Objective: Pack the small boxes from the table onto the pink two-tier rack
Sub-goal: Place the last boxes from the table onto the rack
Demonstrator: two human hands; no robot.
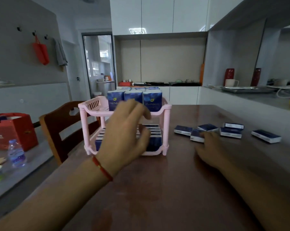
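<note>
The pink two-tier rack (90, 107) stands at the table's far left. Blue boxes (152, 100) stand upright on its top tier, and more blue boxes (155, 139) fill the lower tier. My left hand (124, 132) hovers in front of the rack between the tiers, fingers curled and apart, holding nothing I can see. Several loose blue boxes lie flat on the table to the right, such as one (182, 130) nearest the rack and one (266, 135) farthest right. My right hand (207, 147) rests palm down with its fingertips on a box (196, 135).
A wooden chair (57, 124) stands left of the table by the rack. Beyond it, a lower surface holds a red bag (14, 129) and a water bottle (16, 153). A grey counter (257, 97) with a metal tray runs along the right.
</note>
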